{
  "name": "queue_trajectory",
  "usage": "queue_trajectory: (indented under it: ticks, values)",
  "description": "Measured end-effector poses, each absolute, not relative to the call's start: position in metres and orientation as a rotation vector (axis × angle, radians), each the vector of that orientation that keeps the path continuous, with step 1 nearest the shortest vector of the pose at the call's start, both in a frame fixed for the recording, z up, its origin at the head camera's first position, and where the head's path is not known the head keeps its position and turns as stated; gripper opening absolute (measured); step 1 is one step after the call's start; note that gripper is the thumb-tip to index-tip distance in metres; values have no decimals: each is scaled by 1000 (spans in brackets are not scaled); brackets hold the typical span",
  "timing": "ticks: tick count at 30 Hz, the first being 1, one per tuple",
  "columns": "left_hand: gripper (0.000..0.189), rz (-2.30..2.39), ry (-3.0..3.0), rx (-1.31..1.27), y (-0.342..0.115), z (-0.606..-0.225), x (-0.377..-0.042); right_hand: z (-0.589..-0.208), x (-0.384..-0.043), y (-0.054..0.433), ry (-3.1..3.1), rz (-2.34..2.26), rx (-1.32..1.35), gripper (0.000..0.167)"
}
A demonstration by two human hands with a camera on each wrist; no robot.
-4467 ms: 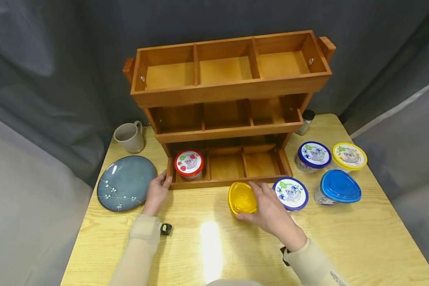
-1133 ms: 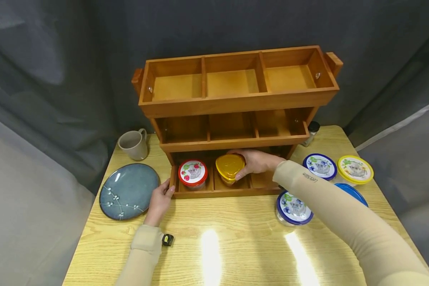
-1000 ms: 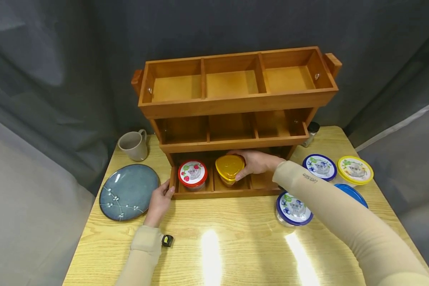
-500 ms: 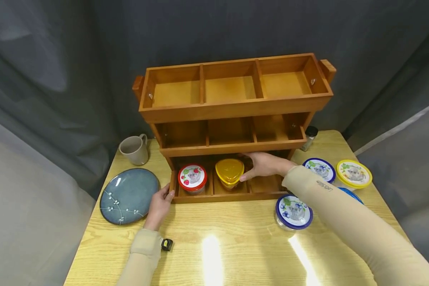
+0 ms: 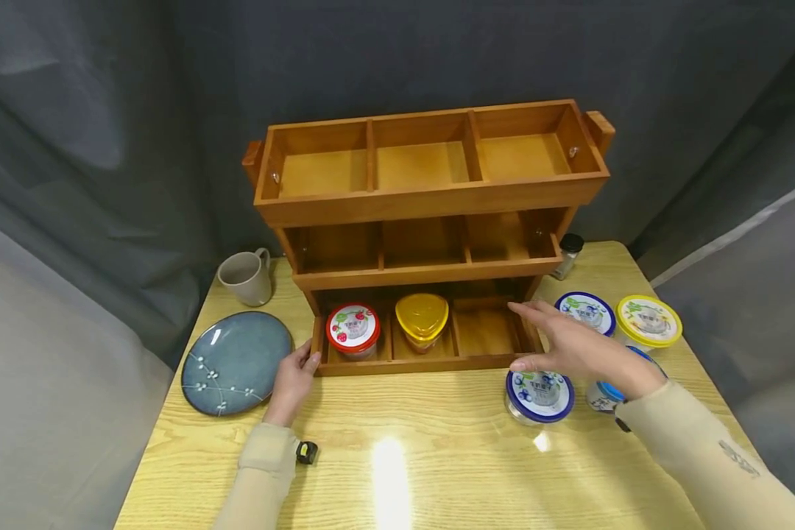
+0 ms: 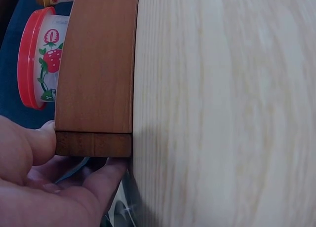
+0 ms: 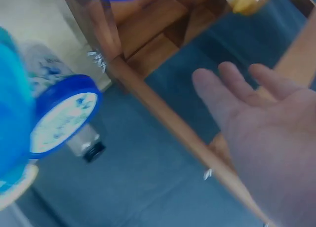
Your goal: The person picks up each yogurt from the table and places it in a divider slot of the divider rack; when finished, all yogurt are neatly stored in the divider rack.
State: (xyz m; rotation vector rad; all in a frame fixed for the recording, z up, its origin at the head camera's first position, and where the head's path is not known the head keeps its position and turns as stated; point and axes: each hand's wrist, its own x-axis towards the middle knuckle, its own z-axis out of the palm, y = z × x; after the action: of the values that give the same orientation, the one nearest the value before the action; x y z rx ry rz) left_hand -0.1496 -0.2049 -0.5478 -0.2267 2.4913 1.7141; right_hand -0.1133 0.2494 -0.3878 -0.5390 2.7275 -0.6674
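My left hand (image 5: 294, 383) grips the front left corner of the wooden shelf's bottom tray (image 5: 430, 365). In the left wrist view the thumb and fingers (image 6: 106, 180) lie on either side of that corner. A red-lidded tub (image 5: 353, 329) sits in the tray's left compartment, and a yellow-lidded tub (image 5: 422, 320) stands in the middle one. My right hand (image 5: 579, 347) is spread with nothing in it, over the front blue-lidded tub (image 5: 539, 397), whose far edge it partly covers. Its fingers (image 7: 212, 89) look extended in the blurred right wrist view.
Right of the shelf stand another blue-lidded tub (image 5: 586, 312), a pale-yellow-lidded tub (image 5: 649, 321), a plain blue-lidded tub (image 5: 606, 397) partly behind my arm, and a black-capped jar (image 5: 567, 256). A blue plate (image 5: 237, 361) and a mug (image 5: 247, 278) are at left.
My right hand has carried the yellow-lidded tub from the table into the tray's middle compartment, let it go and moved off to the right. My left hand has stayed on the tray corner.
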Motion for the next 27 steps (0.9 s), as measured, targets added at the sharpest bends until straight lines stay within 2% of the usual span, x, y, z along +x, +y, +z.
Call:
queue_trajectory:
  ticks: [5, 13, 21, 27]
  values:
    - [48, 1703, 2513, -225, -206, -548, -149, -399, -69, 255, 2858, -833, -354, 103]
    - [49, 1698, 2514, -218, -205, -551, -149, -451, -16, 240, 3094, -1173, 6, 102]
    - [49, 1717, 2480, -234, -205, -549, -147, -491, 13, 235, 3039, -1317, 283, 109]
    - [49, 1719, 2485, -230, -204, -548, -147, -507, 15, 234, 2821, -1518, 374, 116]
